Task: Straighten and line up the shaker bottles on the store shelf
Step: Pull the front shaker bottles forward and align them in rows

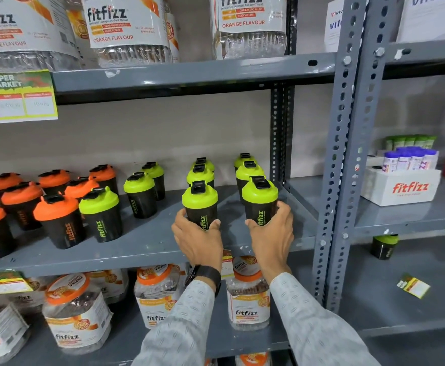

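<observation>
Black shaker bottles stand on the grey middle shelf (147,241). My left hand (199,240) grips the front green-lidded shaker (199,200) of one row. My right hand (271,231) grips the front green-lidded shaker (259,196) of the row beside it, at the shelf's right end. Two more green-lidded shakers stand in line behind each. Further left stand three loose green-lidded shakers, the nearest (100,212) beside an uneven group of several orange-lidded shakers (57,217).
Large clear jars (126,27) fill the shelf above and jars (76,310) the shelf below. A grey slotted upright (345,154) bounds the shelf on the right. Beyond it sit a white box of small bottles (400,186) and a lone green-lidded shaker (383,245).
</observation>
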`<state>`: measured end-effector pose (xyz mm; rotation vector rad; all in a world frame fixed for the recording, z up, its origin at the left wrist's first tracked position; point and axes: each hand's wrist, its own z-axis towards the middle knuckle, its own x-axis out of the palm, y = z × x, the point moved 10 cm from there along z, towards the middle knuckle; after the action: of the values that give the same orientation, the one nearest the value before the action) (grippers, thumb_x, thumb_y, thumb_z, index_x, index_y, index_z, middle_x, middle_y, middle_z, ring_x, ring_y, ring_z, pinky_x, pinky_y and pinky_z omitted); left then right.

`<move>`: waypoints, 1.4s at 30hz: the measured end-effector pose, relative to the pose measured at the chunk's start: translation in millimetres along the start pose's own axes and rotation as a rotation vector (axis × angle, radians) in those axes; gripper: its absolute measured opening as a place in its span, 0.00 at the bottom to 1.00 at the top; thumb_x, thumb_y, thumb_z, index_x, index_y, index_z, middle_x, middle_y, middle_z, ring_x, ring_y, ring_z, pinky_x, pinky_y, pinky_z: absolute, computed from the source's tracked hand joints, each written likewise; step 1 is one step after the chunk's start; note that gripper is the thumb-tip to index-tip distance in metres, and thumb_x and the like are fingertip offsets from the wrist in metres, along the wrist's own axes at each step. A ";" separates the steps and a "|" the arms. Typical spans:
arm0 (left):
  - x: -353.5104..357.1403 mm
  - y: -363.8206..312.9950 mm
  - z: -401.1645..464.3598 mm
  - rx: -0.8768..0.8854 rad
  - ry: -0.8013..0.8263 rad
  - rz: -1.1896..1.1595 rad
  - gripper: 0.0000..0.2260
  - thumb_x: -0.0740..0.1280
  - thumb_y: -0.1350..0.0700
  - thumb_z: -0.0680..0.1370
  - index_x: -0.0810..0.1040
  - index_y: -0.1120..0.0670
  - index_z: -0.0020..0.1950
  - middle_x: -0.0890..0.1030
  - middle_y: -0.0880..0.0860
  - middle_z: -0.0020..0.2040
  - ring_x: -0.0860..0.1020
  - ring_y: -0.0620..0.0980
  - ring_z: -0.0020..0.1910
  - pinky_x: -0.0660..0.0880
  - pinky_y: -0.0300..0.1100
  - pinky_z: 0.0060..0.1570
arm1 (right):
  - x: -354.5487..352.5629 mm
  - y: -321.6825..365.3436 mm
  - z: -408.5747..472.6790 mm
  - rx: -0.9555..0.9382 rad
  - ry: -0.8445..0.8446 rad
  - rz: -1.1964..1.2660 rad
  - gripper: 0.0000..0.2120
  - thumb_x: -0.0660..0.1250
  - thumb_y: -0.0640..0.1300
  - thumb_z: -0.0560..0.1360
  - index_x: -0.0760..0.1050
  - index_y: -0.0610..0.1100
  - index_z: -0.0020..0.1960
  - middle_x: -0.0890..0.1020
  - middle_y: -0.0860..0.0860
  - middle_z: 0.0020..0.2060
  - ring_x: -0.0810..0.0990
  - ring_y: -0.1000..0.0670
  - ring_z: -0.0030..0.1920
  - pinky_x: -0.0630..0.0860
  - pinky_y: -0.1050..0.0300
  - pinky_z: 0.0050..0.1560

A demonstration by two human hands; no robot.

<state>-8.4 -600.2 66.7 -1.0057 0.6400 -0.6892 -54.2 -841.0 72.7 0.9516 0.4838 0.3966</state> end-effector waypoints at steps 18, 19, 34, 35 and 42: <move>-22.9 -6.0 -5.7 0.083 0.066 -0.008 0.44 0.82 0.50 0.69 0.64 0.55 0.79 0.72 0.57 0.70 0.71 0.59 0.71 0.72 0.56 0.68 | -6.0 6.3 -10.8 -0.024 0.013 0.017 0.47 0.84 0.46 0.67 0.62 0.42 0.78 0.74 0.41 0.66 0.75 0.39 0.66 0.73 0.44 0.63; -32.8 -3.3 -5.5 0.110 0.065 -0.013 0.41 0.81 0.49 0.70 0.65 0.54 0.78 0.72 0.56 0.70 0.72 0.57 0.71 0.73 0.56 0.67 | -8.9 8.2 -16.3 -0.046 -0.011 0.033 0.45 0.83 0.44 0.67 0.63 0.42 0.77 0.75 0.42 0.65 0.76 0.39 0.65 0.73 0.47 0.62; -260.8 113.4 160.7 0.116 -0.165 -0.045 0.26 0.77 0.57 0.75 0.74 0.57 0.71 0.75 0.59 0.65 0.74 0.58 0.65 0.71 0.53 0.67 | 140.5 153.9 -186.9 -0.278 0.045 0.241 0.19 0.79 0.40 0.71 0.78 0.44 0.59 0.82 0.50 0.50 0.79 0.53 0.51 0.75 0.58 0.55; -263.7 120.2 174.3 0.102 -0.137 -0.034 0.28 0.77 0.56 0.74 0.73 0.58 0.72 0.74 0.59 0.66 0.73 0.59 0.67 0.71 0.55 0.68 | 162.3 163.3 -195.7 -0.256 0.100 0.255 0.19 0.79 0.41 0.71 0.78 0.44 0.60 0.82 0.50 0.51 0.80 0.53 0.52 0.77 0.53 0.56; -240.1 130.2 224.6 0.022 0.022 0.005 0.39 0.81 0.60 0.69 0.67 0.58 0.76 0.72 0.61 0.68 0.72 0.64 0.69 0.71 0.59 0.68 | 263.8 196.8 -213.1 -0.071 0.258 0.118 0.45 0.81 0.43 0.69 0.63 0.41 0.80 0.74 0.42 0.72 0.73 0.42 0.72 0.67 0.53 0.68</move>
<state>39.0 -249.8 76.3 -0.9770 0.6527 -0.7021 23.4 -456.7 77.5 0.8664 0.6446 0.6443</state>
